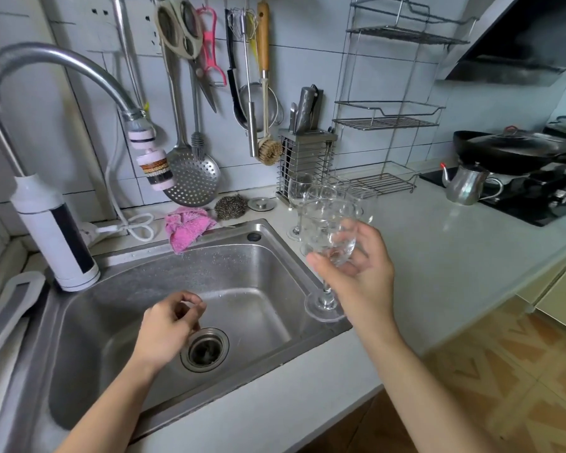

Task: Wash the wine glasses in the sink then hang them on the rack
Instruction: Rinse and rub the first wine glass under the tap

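Holding wine glass (329, 235), right hand (365, 279), over sink (242, 256) rim.

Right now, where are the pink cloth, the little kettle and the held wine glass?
pink cloth (185, 228), head view, crumpled middle.
steel kettle (464, 189), head view, round body.
held wine glass (327, 230), head view, bowl.

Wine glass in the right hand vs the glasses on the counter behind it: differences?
1. The held wine glass is gripped round its bowl by the right hand; no hand touches the counter glasses.
2. The held wine glass has its foot at the sink rim; the counter glasses stand further back, by the knife rack.
3. The held wine glass is in front and partly hides the counter glasses.
Shared: clear, stemmed, rim up.
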The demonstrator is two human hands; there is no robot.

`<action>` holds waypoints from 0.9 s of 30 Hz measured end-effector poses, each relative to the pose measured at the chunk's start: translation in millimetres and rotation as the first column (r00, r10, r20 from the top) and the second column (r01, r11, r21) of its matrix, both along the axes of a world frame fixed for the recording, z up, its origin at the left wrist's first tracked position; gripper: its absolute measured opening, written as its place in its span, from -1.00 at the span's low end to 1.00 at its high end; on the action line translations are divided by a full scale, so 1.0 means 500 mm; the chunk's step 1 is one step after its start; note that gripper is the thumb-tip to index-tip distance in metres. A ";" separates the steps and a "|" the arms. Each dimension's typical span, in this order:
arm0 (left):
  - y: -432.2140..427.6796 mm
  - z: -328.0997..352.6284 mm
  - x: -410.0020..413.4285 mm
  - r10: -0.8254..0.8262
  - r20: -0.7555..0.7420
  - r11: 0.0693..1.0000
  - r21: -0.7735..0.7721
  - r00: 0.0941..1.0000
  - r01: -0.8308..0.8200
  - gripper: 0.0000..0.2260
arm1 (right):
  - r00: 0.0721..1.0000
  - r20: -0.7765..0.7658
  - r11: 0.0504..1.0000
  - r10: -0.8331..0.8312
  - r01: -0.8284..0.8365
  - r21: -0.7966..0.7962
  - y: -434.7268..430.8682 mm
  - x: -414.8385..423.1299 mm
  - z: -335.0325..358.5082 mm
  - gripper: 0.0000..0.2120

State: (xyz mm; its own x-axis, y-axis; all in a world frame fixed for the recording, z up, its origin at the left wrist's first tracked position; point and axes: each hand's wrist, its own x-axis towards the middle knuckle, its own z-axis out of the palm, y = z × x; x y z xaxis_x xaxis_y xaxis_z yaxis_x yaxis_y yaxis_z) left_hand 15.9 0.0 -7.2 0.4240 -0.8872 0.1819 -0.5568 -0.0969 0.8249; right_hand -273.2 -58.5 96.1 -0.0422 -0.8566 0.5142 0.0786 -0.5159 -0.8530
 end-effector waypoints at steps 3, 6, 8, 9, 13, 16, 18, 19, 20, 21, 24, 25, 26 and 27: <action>0.002 0.004 0.012 0.057 -0.024 0.998 -0.004 0.998 -0.057 -0.89 | 0.980 -0.032 0.978 0.196 -0.193 0.082 -0.003 0.086 -0.028 -0.28; 0.005 0.005 0.027 0.109 -0.059 0.994 0.000 0.992 -0.109 -0.88 | 0.935 -0.121 0.934 0.333 -0.310 0.176 -0.026 0.178 -0.062 -0.27; 0.008 0.003 0.038 0.133 -0.084 0.991 0.004 0.988 -0.134 -0.88 | 0.902 -0.201 0.915 0.382 -0.337 0.223 -0.047 0.236 -0.088 -0.33; 0.008 0.003 0.044 0.146 -0.092 0.989 0.006 0.985 -0.146 -0.89 | 0.886 -0.241 0.908 0.397 -0.340 0.244 -0.060 0.264 -0.101 -0.33; 0.008 -0.001 0.072 0.220 -0.103 0.975 0.012 0.970 -0.220 -0.89 | 0.812 -0.377 0.887 0.446 -0.345 0.307 -0.120 0.349 -0.136 -0.27; 0.005 -0.009 0.089 0.269 -0.087 0.963 0.017 0.959 -0.269 -0.90 | 0.770 -0.436 0.878 0.465 -0.339 0.339 -0.165 0.371 -0.163 -0.27; 0.000 -0.012 0.098 0.297 -0.078 0.955 0.038 0.952 -0.295 -0.91 | 0.777 -0.445 0.885 0.445 -0.306 0.350 -0.186 0.371 -0.186 -0.29; -0.005 -0.012 0.105 0.317 -0.085 0.948 0.056 0.944 -0.314 -0.91 | 0.778 -0.459 0.892 0.430 -0.288 0.348 -0.194 0.371 -0.196 -0.29; -0.010 -0.011 0.112 0.340 -0.111 0.940 0.074 0.934 -0.334 -0.91 | 0.772 -0.479 0.898 0.418 -0.274 0.343 -0.200 0.371 -0.205 -0.27; -0.014 -0.012 0.120 0.362 -0.152 0.932 0.087 0.920 -0.353 -0.89 | 0.766 -0.493 0.902 0.412 -0.265 0.342 -0.201 0.369 -0.213 -0.24; -0.051 0.006 0.150 0.415 -0.299 0.908 0.076 0.860 -0.412 -0.86 | 0.778 -0.484 0.906 0.400 -0.255 0.338 -0.199 0.368 -0.222 -0.19; -0.072 0.019 0.164 0.423 -0.371 0.900 0.068 0.827 -0.431 -0.87 | 0.786 -0.477 0.908 0.393 -0.251 0.334 -0.201 0.369 -0.224 -0.20; -0.096 0.036 0.181 0.433 -0.442 0.888 0.059 0.786 -0.456 -0.85 | 0.794 -0.468 0.910 0.388 -0.250 0.330 -0.203 0.370 -0.225 -0.20; -0.119 0.055 0.200 0.444 -0.501 0.873 0.056 0.743 -0.484 -0.82 | 0.801 -0.461 0.913 0.381 -0.246 0.327 -0.205 0.370 -0.227 -0.22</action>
State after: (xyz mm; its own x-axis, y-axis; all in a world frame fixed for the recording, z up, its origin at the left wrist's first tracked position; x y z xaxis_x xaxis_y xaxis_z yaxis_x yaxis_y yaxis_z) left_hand 116.1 -59.4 20.4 0.8287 -0.5498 -0.1045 0.0142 -0.1660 0.9860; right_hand -88.2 -161.0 -17.6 0.4573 -0.8741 0.1639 -0.2753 -0.3143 -0.9085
